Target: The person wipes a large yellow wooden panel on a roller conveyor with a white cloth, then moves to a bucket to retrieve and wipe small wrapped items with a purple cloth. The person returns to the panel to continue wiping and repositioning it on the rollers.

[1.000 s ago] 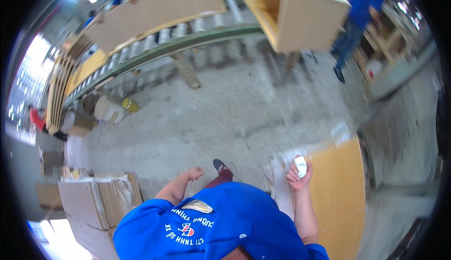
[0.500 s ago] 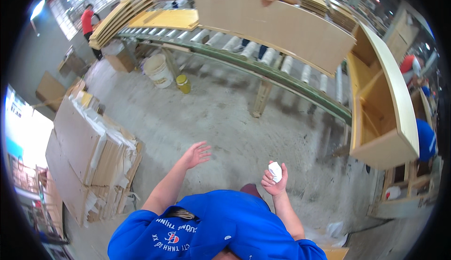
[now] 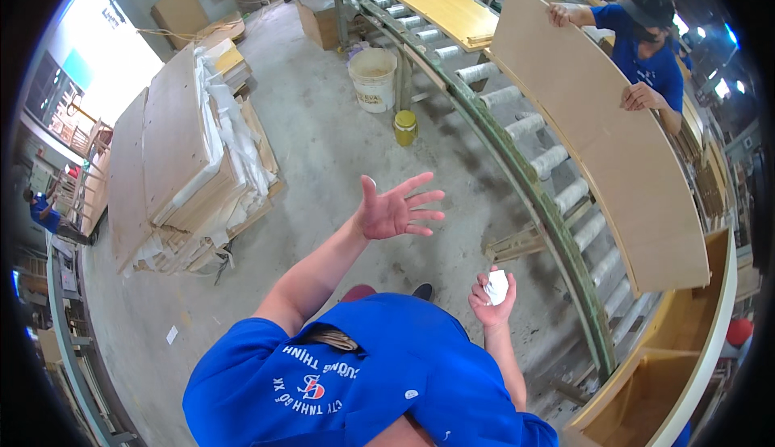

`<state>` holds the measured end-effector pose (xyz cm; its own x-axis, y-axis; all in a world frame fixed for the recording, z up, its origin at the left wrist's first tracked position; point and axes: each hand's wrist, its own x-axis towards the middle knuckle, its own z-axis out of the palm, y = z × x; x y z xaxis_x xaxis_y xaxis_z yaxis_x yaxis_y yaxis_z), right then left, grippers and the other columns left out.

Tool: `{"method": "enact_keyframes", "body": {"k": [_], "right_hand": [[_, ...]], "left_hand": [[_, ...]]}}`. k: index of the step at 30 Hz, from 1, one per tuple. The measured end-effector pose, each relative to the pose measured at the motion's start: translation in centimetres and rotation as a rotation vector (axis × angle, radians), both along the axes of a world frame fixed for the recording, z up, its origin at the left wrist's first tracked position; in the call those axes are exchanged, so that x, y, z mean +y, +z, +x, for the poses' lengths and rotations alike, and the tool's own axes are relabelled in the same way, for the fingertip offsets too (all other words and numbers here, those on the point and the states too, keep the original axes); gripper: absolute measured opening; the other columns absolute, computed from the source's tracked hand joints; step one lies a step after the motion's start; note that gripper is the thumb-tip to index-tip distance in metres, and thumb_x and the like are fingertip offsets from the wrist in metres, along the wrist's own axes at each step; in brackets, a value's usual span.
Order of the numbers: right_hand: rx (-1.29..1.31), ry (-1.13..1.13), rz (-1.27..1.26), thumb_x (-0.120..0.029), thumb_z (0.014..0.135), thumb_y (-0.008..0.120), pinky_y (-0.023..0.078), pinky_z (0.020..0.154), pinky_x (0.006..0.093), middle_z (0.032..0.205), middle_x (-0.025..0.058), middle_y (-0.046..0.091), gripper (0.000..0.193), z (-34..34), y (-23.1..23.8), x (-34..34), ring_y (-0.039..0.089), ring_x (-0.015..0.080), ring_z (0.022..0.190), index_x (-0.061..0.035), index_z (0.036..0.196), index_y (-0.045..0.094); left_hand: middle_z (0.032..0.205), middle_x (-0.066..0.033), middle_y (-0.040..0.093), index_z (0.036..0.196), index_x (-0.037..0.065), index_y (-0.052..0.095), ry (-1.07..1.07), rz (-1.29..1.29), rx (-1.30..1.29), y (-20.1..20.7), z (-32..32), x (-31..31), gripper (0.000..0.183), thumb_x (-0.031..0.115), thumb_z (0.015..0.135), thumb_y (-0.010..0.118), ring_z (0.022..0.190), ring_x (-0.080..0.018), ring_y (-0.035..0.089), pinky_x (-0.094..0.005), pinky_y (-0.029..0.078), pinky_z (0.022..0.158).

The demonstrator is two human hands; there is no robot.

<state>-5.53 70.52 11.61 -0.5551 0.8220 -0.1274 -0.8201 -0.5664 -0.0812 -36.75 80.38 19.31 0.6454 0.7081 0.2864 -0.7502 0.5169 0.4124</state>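
**Open left hand, white wad in the right hand**

Largest of all, curving down the right side: a roller conveyor with green rails. On the left, low on the concrete floor, a bulky stack of boards with white sheeting hanging out along the near side. Across the rollers, a long pale panel on edge, gripped along the top by a co-worker in blue. At lower right, just beside the panel's near end, an open-fronted wooden cabinet; contact between the two impossible to tell. Farther up the conveyor, a yellowish board lying flat. Near the conveyor leg, a white bucket, then a smaller yellow pot.

Left hand palm up in mid-air, fingers spread wide, thumb apart, nothing held. Right hand raised before the body, fingers curled around the wad. Smallest, the wad itself: crumpled-looking, against the palm, material unclear.
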Motion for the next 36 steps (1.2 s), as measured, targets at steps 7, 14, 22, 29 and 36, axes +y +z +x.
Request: {"method": "enact_keyframes", "body": {"k": [7, 14, 22, 29, 36], "right_hand": [[-0.066, 0.135, -0.020, -0.045, 0.087, 0.043, 0.030, 0.050, 0.0275, 0.083, 0.0095, 0.055, 0.044, -3.2, 1.4, 16.5, 0.039, 0.0155, 0.054, -0.0124, 0.113, 0.057], [-0.083, 0.133, -0.069, -0.045, 0.086, 0.043, 0.030, 0.051, 0.0287, 0.079, 0.0095, 0.054, 0.044, -10.7, 0.4, 27.0, 0.039, 0.0158, 0.055, -0.0125, 0.112, 0.057], [-0.096, -0.148, -0.111, -0.046, 0.087, 0.043, 0.029, 0.050, 0.0275, 0.077, 0.0068, 0.049, 0.042, -13.3, 1.3, 31.1, 0.037, 0.0149, 0.054, -0.0147, 0.112, 0.056], [-0.214, -0.442, -0.269, -0.046, 0.089, 0.042, 0.029, 0.050, 0.0268, 0.071, 0.0027, 0.046, 0.042, -9.4, 1.2, 28.2, 0.035, 0.0139, 0.052, -0.0156, 0.112, 0.058], [-0.219, -0.519, -0.432, -0.049, 0.088, 0.040, 0.027, 0.050, 0.0278, 0.068, 0.0040, 0.047, 0.044, -7.1, 0.7, 29.0, 0.034, 0.0144, 0.052, -0.0159, 0.109, 0.060]], "left_hand": [[0.126, -0.0137, 0.047, 0.137, 0.009, 0.028, 0.667, -0.218, 1.584, -8.3, -6.6, 6.6, 0.084, 0.048, 0.075, 0.067, 0.110, -0.0272, 0.048, -0.0405, 0.043, 0.088], [0.116, -0.0097, 0.051, 0.135, 0.011, 0.030, 0.615, -0.500, 1.499, -11.4, -13.5, 20.3, 0.082, 0.045, 0.073, 0.071, 0.102, -0.0221, 0.052, -0.0390, 0.047, 0.079], [0.111, -0.0064, 0.051, 0.135, 0.013, 0.028, 0.083, -0.498, 1.265, -15.4, -5.6, 35.1, 0.081, 0.046, 0.075, 0.070, 0.095, -0.0224, 0.053, -0.0393, 0.047, 0.075], [0.108, -0.0076, 0.053, 0.134, 0.011, 0.028, 0.026, -0.547, 1.271, -19.4, 2.9, 45.2, 0.080, 0.050, 0.076, 0.067, 0.091, -0.0245, 0.054, -0.0418, 0.047, 0.073], [0.101, -0.0132, 0.061, 0.136, 0.006, 0.030, 0.260, -0.584, 1.429, -24.7, 6.2, 51.8, 0.087, 0.054, 0.073, 0.065, 0.063, -0.0203, 0.056, -0.0367, 0.045, 0.056]]}}
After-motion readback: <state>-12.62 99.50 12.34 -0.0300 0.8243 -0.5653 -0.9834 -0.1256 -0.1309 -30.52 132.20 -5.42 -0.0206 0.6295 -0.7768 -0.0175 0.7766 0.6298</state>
